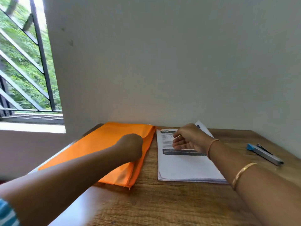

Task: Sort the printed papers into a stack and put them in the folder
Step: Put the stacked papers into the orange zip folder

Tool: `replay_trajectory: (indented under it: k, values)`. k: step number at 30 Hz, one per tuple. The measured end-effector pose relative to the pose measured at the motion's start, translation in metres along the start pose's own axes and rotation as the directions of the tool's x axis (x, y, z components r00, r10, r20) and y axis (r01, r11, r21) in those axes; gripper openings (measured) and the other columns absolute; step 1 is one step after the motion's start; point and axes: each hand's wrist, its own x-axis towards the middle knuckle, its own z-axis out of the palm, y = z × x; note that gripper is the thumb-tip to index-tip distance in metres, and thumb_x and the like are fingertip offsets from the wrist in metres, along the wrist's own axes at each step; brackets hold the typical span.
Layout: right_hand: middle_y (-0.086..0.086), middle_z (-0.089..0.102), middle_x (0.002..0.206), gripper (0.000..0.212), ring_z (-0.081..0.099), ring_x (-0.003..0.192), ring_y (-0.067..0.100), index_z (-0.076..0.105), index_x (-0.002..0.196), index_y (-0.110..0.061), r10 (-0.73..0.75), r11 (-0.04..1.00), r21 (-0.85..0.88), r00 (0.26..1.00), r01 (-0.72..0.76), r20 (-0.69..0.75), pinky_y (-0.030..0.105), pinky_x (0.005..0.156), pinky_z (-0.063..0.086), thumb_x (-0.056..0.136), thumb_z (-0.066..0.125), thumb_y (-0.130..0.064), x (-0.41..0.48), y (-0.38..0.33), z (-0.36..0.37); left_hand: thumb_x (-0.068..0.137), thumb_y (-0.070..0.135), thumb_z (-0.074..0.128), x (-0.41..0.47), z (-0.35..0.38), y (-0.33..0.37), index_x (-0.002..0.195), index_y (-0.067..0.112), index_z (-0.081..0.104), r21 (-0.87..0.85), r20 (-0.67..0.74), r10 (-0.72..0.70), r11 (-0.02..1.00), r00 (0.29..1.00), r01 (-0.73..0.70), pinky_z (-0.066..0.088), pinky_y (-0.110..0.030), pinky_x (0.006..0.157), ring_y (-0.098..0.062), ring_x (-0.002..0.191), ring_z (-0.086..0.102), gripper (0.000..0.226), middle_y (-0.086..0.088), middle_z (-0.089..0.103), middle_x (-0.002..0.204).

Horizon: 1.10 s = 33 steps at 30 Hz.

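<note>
Left hand (pixel 131 146) is seemingly steadying the orange fabric folder (pixel 104 144) at centre, grip unclear; right hand (pixel 190 139) is hovering, released, over the white printed paper stack (pixel 179 167)

A blue-tipped stapler (pixel 264 154) lies on the wooden table (pixel 162 206) below a barred window (pixel 27 62).

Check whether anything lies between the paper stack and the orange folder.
Nothing visible does: only bare table separates the paper stack from the orange folder. The left hand rests on the folder; the stapler lies off to the right.
</note>
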Motion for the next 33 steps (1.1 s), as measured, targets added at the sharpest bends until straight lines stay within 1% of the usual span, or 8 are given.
replay_trajectory:
  k: [4, 8, 13, 17, 21, 23, 26, 33]
  values:
    - [0.016, 0.062, 0.078, 0.015, 0.060, 0.063, 0.022, 0.060, 0.090, 0.001, -0.034, 0.997, -0.069, 0.989, 0.024, -0.141, 0.026, 0.057, 0.055, 0.094, 0.046, -0.003, -0.002, 0.019, -0.026, 0.093, 0.018, 0.045, -0.002, -0.004, 0.015, 0.110, 0.007, 0.058, 0.177, -0.023, 0.042, 0.983, 0.999, -0.037, 0.047, -0.030, 0.083, -0.023, 0.109, 0.056, 0.025, -0.008, 0.057, 0.118]
    - [0.013, 0.057, 0.071, 0.022, 0.051, 0.064, 0.021, 0.058, 0.075, -0.001, -0.259, 0.895, -0.426, 0.933, 0.134, -0.250, 0.024, 0.052, 0.037, 0.091, 0.046, -0.009, 0.000, 0.033, -0.049, 0.090, 0.027, 0.049, 0.004, -0.006, 0.033, 0.115, 0.011, 0.054, 0.256, -0.136, 0.115, 0.964, 0.984, -0.077, 0.043, -0.034, 0.085, -0.029, 0.113, 0.049, 0.030, -0.007, 0.054, 0.116]
    - [0.011, 0.061, 0.113, 0.034, 0.059, 0.098, 0.029, 0.054, 0.122, -0.010, -0.299, 0.815, -0.568, 0.922, 0.113, -0.245, 0.026, 0.073, 0.045, 0.089, 0.051, -0.015, -0.003, 0.044, -0.062, 0.093, 0.007, 0.046, 0.006, -0.009, 0.071, 0.135, 0.014, 0.045, -0.393, -0.050, 0.166, 0.903, 0.985, -0.172, 0.044, -0.023, 0.089, -0.022, 0.121, 0.050, 0.042, -0.002, 0.052, 0.132]
    - [0.005, 0.058, 0.128, 0.077, 0.058, 0.107, 0.029, 0.037, 0.139, -0.034, -0.167, 0.857, -0.513, 0.968, 0.050, -0.186, 0.042, 0.093, 0.050, 0.063, 0.047, -0.030, 0.008, 0.062, -0.066, 0.071, 0.020, 0.063, 0.022, 0.001, 0.085, 0.141, 0.014, 0.034, -0.697, 0.166, -0.090, 0.694, 0.982, 0.182, 0.050, -0.036, 0.092, -0.026, 0.114, 0.052, 0.076, -0.007, 0.050, 0.133]
    - [0.009, 0.056, 0.116, 0.040, 0.057, 0.103, 0.027, 0.049, 0.123, -0.019, -0.168, 0.895, -0.441, 0.963, 0.059, -0.211, 0.030, 0.085, 0.047, 0.085, 0.049, -0.010, 0.001, 0.058, -0.071, 0.089, 0.003, 0.057, 0.021, -0.006, 0.087, 0.127, 0.006, 0.045, -0.853, 0.293, -0.167, 0.400, 0.941, 0.337, 0.046, -0.029, 0.065, -0.022, 0.083, 0.055, 0.040, -0.013, 0.058, 0.112]
    - [0.004, 0.058, 0.093, 0.022, 0.056, 0.081, 0.019, 0.053, 0.103, -0.015, -0.177, 0.941, -0.327, 0.953, 0.090, -0.247, 0.026, 0.065, 0.045, 0.085, 0.046, -0.003, 0.003, 0.059, -0.076, 0.091, -0.001, 0.053, 0.022, -0.009, 0.084, 0.126, 0.003, 0.047, -0.868, 0.298, -0.186, 0.355, 0.936, 0.347, 0.046, -0.029, 0.073, -0.025, 0.091, 0.056, 0.036, -0.016, 0.056, 0.123]
    - [0.002, 0.051, 0.082, 0.030, 0.052, 0.072, 0.017, 0.045, 0.117, -0.004, -0.112, 0.976, -0.215, 0.944, 0.045, -0.310, 0.026, 0.052, 0.038, 0.087, 0.044, -0.003, 0.006, 0.058, -0.082, 0.091, -0.004, 0.053, 0.022, -0.008, 0.081, 0.123, 0.003, 0.050, -0.876, 0.326, -0.211, 0.300, 0.922, 0.378, 0.046, -0.032, 0.081, -0.027, 0.104, 0.056, 0.033, -0.015, 0.056, 0.126]
    - [0.011, 0.061, 0.105, 0.034, 0.054, 0.071, 0.013, 0.051, 0.124, -0.005, -0.199, 0.969, 0.048, 0.884, 0.242, -0.423, 0.022, 0.051, 0.040, 0.092, 0.040, 0.001, 0.007, 0.045, -0.085, 0.091, 0.002, 0.046, 0.024, -0.004, 0.082, 0.128, 0.013, 0.038, -0.972, 0.061, -0.306, 0.200, 0.950, 0.127, 0.050, -0.032, 0.055, -0.020, 0.078, 0.058, 0.039, -0.005, 0.056, 0.097]
